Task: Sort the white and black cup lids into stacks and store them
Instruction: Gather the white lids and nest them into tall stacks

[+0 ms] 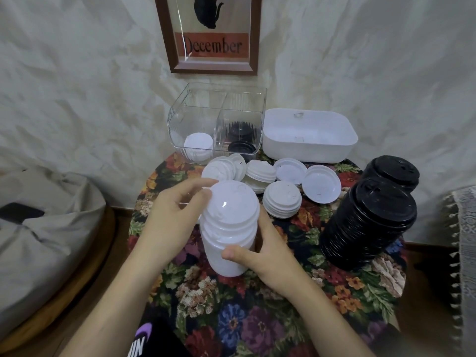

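A tall stack of white lids (229, 233) stands near the middle of the floral table (257, 318). My right hand (268, 256) grips its lower side, thumb across the front. My left hand (175, 215) pinches the top lid's left rim with curled fingers. Behind it lie loose white lids (260, 172) and a short white stack (282, 199). Two tall black lid stacks (368, 222) stand at the right. A clear divided bin (216, 119) at the back holds a few white lids (198, 145) on the left and black lids (240, 146) on the right.
An open white tub (309, 135) sits right of the clear bin against the wall. A framed December picture (211, 34) hangs above. A grey cushion (38, 228) lies at the left, and a fringed cloth (461, 253) hangs at the right edge.
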Action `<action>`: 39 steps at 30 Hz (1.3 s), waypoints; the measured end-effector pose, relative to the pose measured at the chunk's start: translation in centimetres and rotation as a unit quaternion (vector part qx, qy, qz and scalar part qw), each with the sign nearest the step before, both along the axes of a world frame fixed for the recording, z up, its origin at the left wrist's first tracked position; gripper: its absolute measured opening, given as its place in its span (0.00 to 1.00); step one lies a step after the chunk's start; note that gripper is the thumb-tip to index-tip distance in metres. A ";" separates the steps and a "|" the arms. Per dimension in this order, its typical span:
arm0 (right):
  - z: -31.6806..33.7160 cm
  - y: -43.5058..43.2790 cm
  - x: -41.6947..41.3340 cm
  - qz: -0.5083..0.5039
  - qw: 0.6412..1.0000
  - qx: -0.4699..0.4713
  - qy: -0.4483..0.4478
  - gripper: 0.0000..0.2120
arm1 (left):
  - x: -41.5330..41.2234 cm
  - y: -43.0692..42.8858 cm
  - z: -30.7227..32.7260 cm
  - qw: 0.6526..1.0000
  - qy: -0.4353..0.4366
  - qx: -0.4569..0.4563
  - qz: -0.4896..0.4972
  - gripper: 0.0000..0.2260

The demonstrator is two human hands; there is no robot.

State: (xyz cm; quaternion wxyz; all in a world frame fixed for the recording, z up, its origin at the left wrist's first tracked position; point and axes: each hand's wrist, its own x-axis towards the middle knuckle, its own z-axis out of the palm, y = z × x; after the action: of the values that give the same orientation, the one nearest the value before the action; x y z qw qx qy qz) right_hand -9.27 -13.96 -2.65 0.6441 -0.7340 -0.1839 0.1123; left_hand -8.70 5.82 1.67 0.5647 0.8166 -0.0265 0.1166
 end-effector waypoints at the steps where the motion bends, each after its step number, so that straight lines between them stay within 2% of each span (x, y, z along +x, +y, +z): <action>1: 0.0 0.0 0.0 0.002 1.000 -0.003 0.000 0.40 | 0.0 0.1 0.1 1.000 0.004 0.007 -0.001 0.10; 6: 0.1 0.0 0.2 0.001 1.000 -0.007 -0.001 0.36 | -0.5 0.5 0.4 0.999 0.011 0.042 -0.005 0.12; 14: -0.2 0.0 0.2 0.000 1.000 -0.002 0.000 0.38 | -0.6 0.4 -0.8 0.996 -0.015 0.084 0.022 0.13; 20: -0.2 0.0 0.3 0.008 1.000 0.004 -0.006 0.38 | -0.8 -0.1 -1.5 0.998 -0.010 0.002 -0.061 0.17; 22: -0.2 -0.1 0.3 0.014 1.000 0.012 -0.011 0.41 | -1.1 -0.5 -1.6 0.996 0.003 -0.025 -0.082 0.17; 27: -0.6 -0.1 0.4 0.016 0.999 0.031 -0.010 0.55 | -1.5 -0.8 -1.9 0.995 0.006 -0.031 -0.090 0.17; 29: -0.7 -0.1 0.3 0.006 0.999 0.028 -0.018 0.53 | -1.6 -0.8 -2.0 0.995 0.007 -0.033 -0.095 0.17; 34: -1.1 -0.5 0.4 0.004 0.999 0.018 -0.029 0.37 | -1.9 -0.9 -3.2 0.988 0.032 -0.086 -0.121 0.22; 36: -1.4 -0.6 0.5 0.007 0.999 0.013 -0.033 0.36 | -2.1 -0.9 -3.6 0.986 0.042 -0.106 -0.121 0.24; 39: -1.4 -0.5 0.5 0.003 1.000 0.012 -0.026 0.35 | -1.9 -1.3 -3.9 0.982 0.055 -0.134 -0.120 0.21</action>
State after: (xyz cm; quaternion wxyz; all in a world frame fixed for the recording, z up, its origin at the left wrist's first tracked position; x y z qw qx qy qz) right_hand -8.72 -14.45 -4.10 0.6476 -0.7283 -0.2039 0.0929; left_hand -10.60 4.55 -2.21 0.6792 0.7299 -0.0771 0.0050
